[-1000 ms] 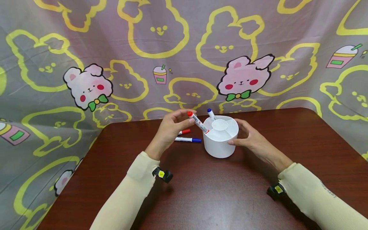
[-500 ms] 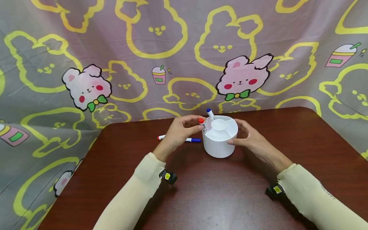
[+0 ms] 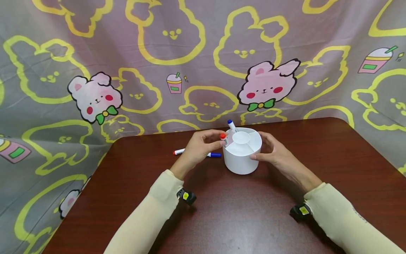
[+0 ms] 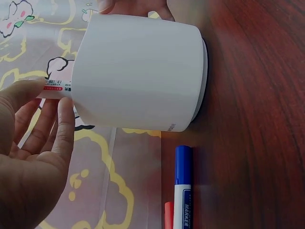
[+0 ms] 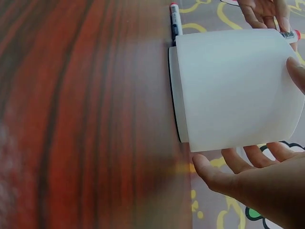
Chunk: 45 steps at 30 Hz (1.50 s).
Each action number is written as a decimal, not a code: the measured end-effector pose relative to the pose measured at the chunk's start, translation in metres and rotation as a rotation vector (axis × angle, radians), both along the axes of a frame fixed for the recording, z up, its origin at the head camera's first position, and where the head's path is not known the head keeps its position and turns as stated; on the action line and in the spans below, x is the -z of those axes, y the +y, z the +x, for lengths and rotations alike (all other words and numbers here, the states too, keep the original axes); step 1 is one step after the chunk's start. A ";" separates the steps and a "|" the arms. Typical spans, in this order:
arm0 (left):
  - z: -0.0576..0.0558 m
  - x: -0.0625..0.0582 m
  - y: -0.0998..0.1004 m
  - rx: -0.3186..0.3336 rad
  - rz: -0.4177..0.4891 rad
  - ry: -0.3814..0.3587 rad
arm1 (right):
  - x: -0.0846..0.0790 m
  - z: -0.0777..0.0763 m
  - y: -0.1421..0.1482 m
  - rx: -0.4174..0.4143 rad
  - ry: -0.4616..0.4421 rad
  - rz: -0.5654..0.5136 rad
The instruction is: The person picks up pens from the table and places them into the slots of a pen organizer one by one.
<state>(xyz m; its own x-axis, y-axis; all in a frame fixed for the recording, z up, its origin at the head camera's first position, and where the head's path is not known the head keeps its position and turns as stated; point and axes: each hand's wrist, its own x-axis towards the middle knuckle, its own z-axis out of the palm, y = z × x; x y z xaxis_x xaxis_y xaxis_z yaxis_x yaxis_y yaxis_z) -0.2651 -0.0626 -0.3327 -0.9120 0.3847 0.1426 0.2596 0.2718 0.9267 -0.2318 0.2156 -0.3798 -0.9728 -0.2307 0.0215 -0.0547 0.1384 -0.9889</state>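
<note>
A white round pen holder (image 3: 241, 163) with several compartments stands on the table. My left hand (image 3: 200, 147) pinches a red-capped marker (image 3: 223, 138) between thumb and fingers at the holder's left rim. The marker's lower part is hidden inside the left compartment; in the left wrist view its printed barrel (image 4: 56, 89) shows between the fingertips and the rim. On the holder's right side my right hand (image 3: 275, 151) grips the wall, thumb at the front and fingers curving behind. A blue-capped marker (image 3: 232, 125) leans in the back left compartment.
Left of the holder, a blue-capped marker (image 3: 215, 155) and a red-capped marker (image 3: 178, 151) lie on the brown table (image 3: 228, 215), partly behind my left hand. A cartoon-printed curtain (image 3: 203, 42) hangs along the table's back edge.
My left hand has moved right and slightly down, bringing the red-capped marker from a tilt to nearly upright and lower in the holder. The right hand keeps its grip on the holder.
</note>
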 end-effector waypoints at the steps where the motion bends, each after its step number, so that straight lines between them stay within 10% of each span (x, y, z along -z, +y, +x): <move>1: 0.000 0.001 0.000 0.001 0.002 0.001 | 0.000 0.000 0.000 0.001 0.001 -0.002; 33: 0.000 0.009 0.004 0.008 0.090 -0.032 | -0.001 0.001 -0.001 0.010 -0.020 0.021; 45: 0.000 0.016 -0.034 -0.027 0.106 -0.042 | -0.001 0.000 0.000 0.012 0.017 0.033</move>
